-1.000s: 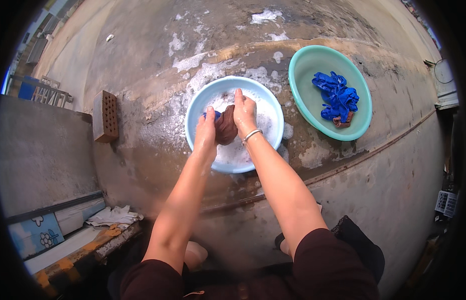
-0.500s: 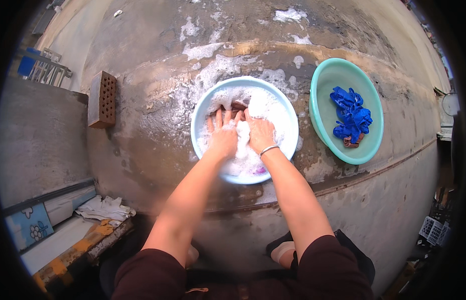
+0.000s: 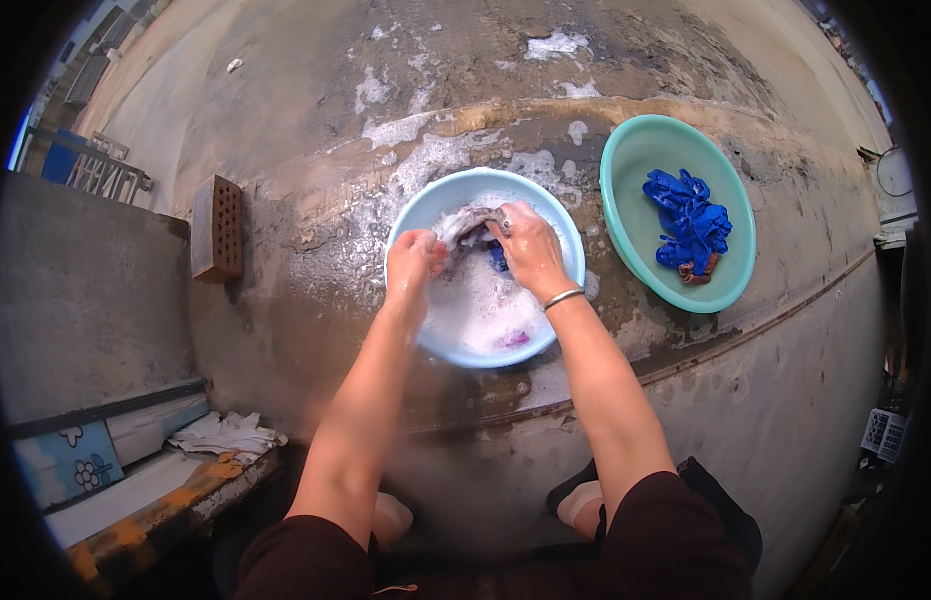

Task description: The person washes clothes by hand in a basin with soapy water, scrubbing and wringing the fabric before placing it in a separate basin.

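A sudsy, greyish-brown wet cloth is stretched between my hands over the light blue basin. Its left end is in the curled fingers of my left hand, above the basin's left side. My right hand, with a silver bangle on the wrist, pinches the other end. White foam covers most of the water. Something dark blue shows beside my right fingers, and a purple patch pokes through the suds near the front. The rest of the basin's contents is hidden under foam.
To the right stands a green basin holding bunched blue cloth and a brown piece. A perforated brick is at the left. Foam patches lie on the wet concrete. White rags lie at lower left.
My hands have come up out of the foam, the left one moving toward the basin's left rim. The cloth, mostly submerged before, is now lifted and held between them.
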Tool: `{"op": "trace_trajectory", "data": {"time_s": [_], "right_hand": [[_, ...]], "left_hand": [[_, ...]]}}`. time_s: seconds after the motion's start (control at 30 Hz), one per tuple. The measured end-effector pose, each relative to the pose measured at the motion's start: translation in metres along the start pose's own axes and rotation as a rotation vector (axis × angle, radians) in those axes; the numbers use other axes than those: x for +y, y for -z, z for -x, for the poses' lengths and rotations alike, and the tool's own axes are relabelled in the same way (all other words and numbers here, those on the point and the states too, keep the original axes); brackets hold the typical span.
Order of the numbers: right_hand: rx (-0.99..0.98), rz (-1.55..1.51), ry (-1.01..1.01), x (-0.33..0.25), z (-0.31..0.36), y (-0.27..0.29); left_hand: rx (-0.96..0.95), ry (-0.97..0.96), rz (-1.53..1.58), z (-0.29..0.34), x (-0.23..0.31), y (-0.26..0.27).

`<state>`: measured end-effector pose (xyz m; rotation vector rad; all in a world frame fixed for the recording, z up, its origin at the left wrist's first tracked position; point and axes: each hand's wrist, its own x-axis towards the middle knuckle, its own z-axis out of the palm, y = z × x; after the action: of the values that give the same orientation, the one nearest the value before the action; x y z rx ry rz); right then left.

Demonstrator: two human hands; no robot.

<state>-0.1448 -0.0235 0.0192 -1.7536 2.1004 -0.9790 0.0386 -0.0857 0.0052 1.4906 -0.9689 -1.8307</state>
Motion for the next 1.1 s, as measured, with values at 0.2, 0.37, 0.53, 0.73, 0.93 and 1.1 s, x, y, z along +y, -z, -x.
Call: {"op": "trace_trajectory", "data": {"time_s": [0.2, 0.37, 0.53, 0.73, 0.93, 1.1], "right_hand": [[0.091, -0.259, 0.301, -0.087, -0.011, 0.056], [0.037, -0.497, 0.356, -0.132, 0.038, 0.013], [0.316, -1.012, -0.230, -0.112, 0.034, -0.024], [0.485, -0.854, -0.272, -0.046, 0.029, -0.041], [0.227, -0.951, -0.704, -0.049, 0.025, -0.027], [0.237, -0.586, -0.437, -0.119, 0.049, -0.039]], "left_hand": [[-0.417, 0.321, 0.686, 0.051, 0.019, -0.029], [-0.518, 0.101, 0.641, 0.024, 0.030, -0.006], [-0.282, 0.067, 0.728, 0.038, -0.008, -0.010], [-0.108, 0.200, 0.498, 0.059, 0.020, -0.055], [0.132, -0.028, 0.384, 0.064, 0.006, -0.072], [-0.219, 0.077, 0.566, 0.014, -0.013, 0.013]]}}
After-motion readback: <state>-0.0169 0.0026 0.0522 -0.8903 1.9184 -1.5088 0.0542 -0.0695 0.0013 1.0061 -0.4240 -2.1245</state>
